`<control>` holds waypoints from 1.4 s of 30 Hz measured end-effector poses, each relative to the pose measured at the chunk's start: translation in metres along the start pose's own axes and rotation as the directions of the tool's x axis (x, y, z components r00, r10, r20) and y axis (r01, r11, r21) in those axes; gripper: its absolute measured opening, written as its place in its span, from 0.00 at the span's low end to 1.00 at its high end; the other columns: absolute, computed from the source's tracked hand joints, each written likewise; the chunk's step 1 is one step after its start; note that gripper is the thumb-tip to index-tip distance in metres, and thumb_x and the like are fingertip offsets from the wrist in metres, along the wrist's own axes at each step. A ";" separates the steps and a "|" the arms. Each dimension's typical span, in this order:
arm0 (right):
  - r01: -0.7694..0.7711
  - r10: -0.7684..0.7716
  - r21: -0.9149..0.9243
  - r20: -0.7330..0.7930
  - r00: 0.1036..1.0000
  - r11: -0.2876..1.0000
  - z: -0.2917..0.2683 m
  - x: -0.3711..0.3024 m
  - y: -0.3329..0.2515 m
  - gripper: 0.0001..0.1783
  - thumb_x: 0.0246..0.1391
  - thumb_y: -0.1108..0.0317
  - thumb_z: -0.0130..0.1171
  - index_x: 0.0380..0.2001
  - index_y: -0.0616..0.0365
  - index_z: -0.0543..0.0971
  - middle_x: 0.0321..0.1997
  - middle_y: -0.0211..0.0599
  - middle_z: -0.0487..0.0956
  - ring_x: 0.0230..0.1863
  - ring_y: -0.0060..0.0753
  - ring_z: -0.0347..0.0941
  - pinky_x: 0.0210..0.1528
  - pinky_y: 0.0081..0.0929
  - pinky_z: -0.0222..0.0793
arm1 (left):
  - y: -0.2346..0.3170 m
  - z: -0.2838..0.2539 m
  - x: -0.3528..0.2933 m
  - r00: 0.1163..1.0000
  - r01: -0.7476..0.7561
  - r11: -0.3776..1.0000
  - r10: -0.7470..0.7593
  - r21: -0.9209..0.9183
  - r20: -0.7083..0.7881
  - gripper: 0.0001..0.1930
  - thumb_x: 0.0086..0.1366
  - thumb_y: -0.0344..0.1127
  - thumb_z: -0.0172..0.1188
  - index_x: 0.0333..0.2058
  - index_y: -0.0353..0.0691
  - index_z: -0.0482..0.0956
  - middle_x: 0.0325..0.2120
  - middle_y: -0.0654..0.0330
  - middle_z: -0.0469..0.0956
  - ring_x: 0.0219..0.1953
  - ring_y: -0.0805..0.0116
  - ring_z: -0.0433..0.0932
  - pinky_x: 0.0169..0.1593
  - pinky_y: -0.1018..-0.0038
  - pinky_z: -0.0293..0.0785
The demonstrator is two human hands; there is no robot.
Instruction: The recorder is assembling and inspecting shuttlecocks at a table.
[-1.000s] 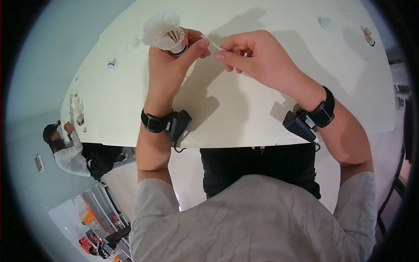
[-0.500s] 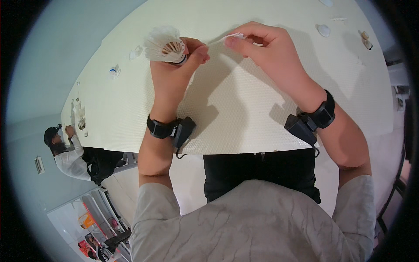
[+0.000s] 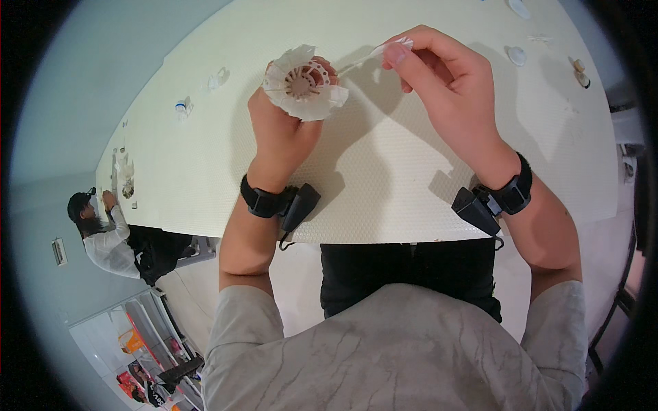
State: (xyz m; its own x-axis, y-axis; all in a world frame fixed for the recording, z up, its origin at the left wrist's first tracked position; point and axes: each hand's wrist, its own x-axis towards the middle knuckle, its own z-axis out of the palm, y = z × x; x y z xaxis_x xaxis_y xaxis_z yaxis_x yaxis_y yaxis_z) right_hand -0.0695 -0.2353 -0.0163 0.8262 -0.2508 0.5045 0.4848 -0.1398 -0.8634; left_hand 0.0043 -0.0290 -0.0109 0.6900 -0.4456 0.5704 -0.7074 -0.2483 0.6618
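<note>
My left hand (image 3: 281, 140) is closed around a white feather shuttlecock (image 3: 312, 107), its open feathered end turned up toward me. On its upper right side there is a gap in the feathers, where the perforated ring and thin shafts show. The cork end is hidden in the hand. My right hand (image 3: 456, 79) pinches a white feather (image 3: 391, 49) between thumb and fingers. The feather's thin quill points left and down, its tip close to the shuttlecock's gap. Whether the tip touches the shuttlecock I cannot tell.
On the pale textured table (image 3: 384, 185) lie a small blue-and-white piece (image 3: 181, 107), a translucent scrap (image 3: 218, 79), a white rounded piece (image 3: 517, 56) and a tan-and-dark piece (image 3: 581, 72). At the far left a person (image 3: 106, 236) sits by feathered pieces (image 3: 126, 177).
My left hand has moved right and turned the shuttlecock from lying sideways to open end up. My right hand has shifted slightly right, and the feather has come along with it.
</note>
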 end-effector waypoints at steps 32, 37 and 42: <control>-0.226 0.201 0.106 0.206 0.958 0.968 0.001 0.000 -0.005 0.11 0.60 0.63 0.64 0.40 0.60 0.82 0.25 0.26 0.79 0.27 0.12 0.72 0.29 0.13 0.65 | 0.004 -0.003 -0.006 0.993 -0.010 0.982 0.033 -0.189 0.117 0.04 0.62 0.20 0.60 0.36 0.34 0.77 0.33 0.58 0.80 0.35 0.70 0.80 0.35 0.76 0.76; -0.195 0.174 0.232 0.107 0.979 0.953 -0.004 0.004 -0.013 0.10 0.61 0.65 0.63 0.39 0.60 0.82 0.27 0.26 0.79 0.27 0.12 0.72 0.29 0.14 0.68 | -0.003 -0.004 -0.006 0.983 -0.072 0.994 0.084 -0.080 0.162 0.09 0.58 0.21 0.63 0.38 0.34 0.78 0.33 0.58 0.81 0.36 0.70 0.79 0.38 0.75 0.76; 0.051 -0.054 0.085 0.031 0.998 0.995 -0.002 0.001 -0.011 0.08 0.60 0.66 0.64 0.35 0.61 0.81 0.25 0.24 0.77 0.25 0.10 0.66 0.28 0.11 0.62 | -0.006 0.001 -0.010 0.975 -0.083 0.996 0.085 -0.019 0.204 0.18 0.49 0.30 0.65 0.41 0.38 0.78 0.31 0.59 0.83 0.30 0.61 0.83 0.38 0.74 0.78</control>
State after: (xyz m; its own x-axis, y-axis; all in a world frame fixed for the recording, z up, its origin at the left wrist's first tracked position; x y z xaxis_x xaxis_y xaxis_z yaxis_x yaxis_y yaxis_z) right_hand -0.0749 -0.2357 -0.0066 0.8073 -0.2135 0.5501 0.5490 -0.0701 -0.8329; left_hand 0.0017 -0.0242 -0.0211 0.5815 -0.6311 0.5134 -0.7594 -0.1945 0.6209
